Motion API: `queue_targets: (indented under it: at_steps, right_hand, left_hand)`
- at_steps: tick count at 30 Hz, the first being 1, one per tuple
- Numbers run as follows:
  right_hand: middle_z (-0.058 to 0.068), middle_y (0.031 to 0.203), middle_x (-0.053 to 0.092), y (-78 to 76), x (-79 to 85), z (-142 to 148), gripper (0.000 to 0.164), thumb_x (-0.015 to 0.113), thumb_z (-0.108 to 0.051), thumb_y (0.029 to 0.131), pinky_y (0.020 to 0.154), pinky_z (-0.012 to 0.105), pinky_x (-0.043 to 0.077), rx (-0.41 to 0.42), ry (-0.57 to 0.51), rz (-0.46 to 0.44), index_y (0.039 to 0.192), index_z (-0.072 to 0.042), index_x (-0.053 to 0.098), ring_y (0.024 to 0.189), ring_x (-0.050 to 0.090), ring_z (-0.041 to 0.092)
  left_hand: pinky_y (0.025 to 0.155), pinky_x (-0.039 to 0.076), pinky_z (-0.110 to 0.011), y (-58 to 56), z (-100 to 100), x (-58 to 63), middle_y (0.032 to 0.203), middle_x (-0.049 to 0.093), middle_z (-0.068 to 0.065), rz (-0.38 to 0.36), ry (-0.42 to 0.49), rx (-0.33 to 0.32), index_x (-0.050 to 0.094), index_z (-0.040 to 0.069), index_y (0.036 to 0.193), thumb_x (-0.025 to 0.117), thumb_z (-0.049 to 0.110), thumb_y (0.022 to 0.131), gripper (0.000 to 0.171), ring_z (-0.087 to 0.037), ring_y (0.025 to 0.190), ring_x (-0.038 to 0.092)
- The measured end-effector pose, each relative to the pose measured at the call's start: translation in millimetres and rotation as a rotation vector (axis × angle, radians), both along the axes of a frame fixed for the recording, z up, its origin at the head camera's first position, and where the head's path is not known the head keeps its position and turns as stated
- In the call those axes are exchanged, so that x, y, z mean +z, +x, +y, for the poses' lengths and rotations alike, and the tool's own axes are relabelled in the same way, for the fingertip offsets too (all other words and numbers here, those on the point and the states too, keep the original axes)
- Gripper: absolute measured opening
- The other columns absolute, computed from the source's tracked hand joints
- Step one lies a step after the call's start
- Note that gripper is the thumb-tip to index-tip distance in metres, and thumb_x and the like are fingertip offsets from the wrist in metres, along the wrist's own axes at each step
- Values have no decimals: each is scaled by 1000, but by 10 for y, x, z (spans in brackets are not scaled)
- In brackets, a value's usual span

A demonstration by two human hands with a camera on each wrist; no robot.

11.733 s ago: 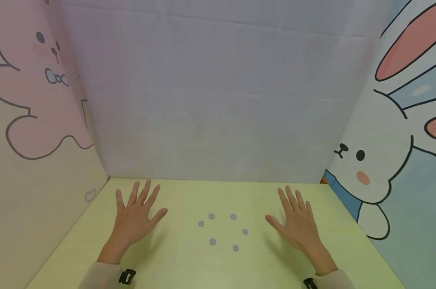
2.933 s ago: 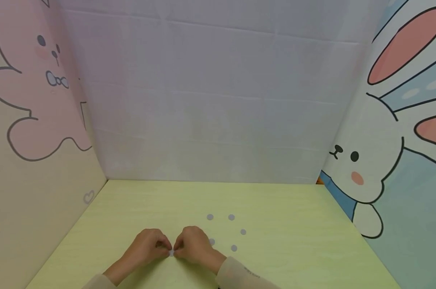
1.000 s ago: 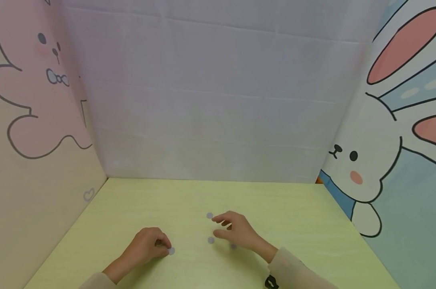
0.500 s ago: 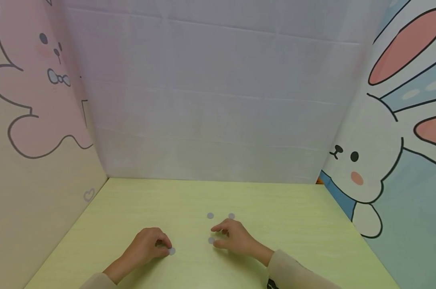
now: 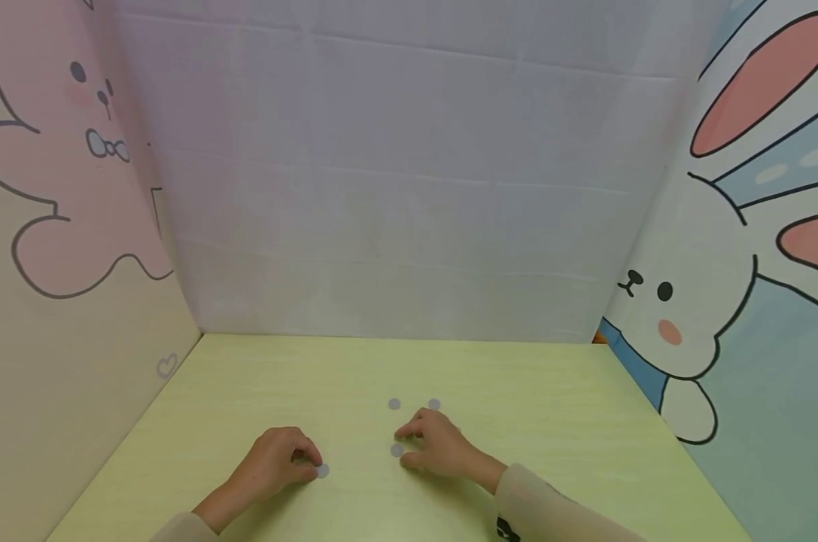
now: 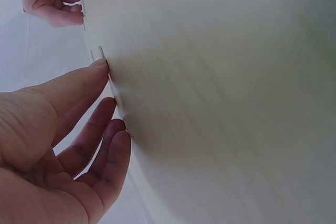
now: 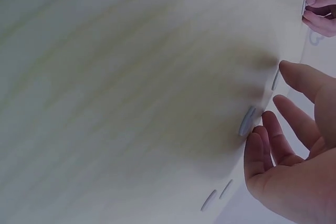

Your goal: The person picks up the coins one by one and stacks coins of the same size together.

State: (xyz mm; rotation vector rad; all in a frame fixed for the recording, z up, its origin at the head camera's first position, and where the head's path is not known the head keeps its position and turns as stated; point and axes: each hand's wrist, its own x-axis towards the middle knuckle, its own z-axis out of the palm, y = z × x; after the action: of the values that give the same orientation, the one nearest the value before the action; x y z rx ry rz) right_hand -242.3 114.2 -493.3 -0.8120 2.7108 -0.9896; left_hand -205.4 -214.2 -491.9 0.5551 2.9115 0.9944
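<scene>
Thumb and index finger of my left hand (image 5: 276, 459) pinch the edge of a small flat grey disc (image 5: 323, 470) on the table. In the left wrist view the disc (image 6: 101, 52) shows edge-on by the fingertip. My right hand (image 5: 442, 448) curves around a second grey disc (image 5: 397, 450), thumb on the near side and index finger on the far side; a gap shows between fingertips and disc. Beside its lower fingers in the right wrist view lies another disc (image 7: 248, 120). The right hand hides that one in the head view.
Two more discs, one left (image 5: 394, 404) and one right (image 5: 434, 404), lie beyond the right hand. A sliver of a further disc shows behind that hand. The yellow table (image 5: 266, 369) is bounded by a pale back wall (image 5: 395, 226) and cartoon-printed side walls.
Earlier both hands were spread apart, then met at the left disc. Since then my right hand has moved right, then down to the middle disc. The left hand stays at its disc.
</scene>
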Motion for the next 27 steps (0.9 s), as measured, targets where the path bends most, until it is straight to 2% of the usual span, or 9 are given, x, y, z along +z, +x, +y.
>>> queue_targets:
  at_steps: [7,14,27]
  right_hand:
    - [-2,105,64,-13,-4,-29,30,88,-14,86,77,24,44,1,10,35,115,-9,82,91,55,11]
    - [-4,100,67,-38,-13,-42,21,89,-15,87,75,22,47,3,18,76,107,-9,84,89,59,11]
    - [-7,97,67,-53,-33,-52,15,90,-18,88,74,22,48,-4,35,102,102,-13,86,87,59,9]
  left_hand:
    - [74,50,-26,-5,-3,-18,87,69,16,4,-5,-1,80,27,84,95,21,79,16,-7,84,61]
    - [74,50,-26,-13,0,-24,87,69,17,7,0,-1,79,28,84,95,22,79,17,-7,84,60]
    - [74,50,-26,-11,17,-17,87,69,18,4,-12,11,79,28,83,95,20,79,18,-7,84,60]
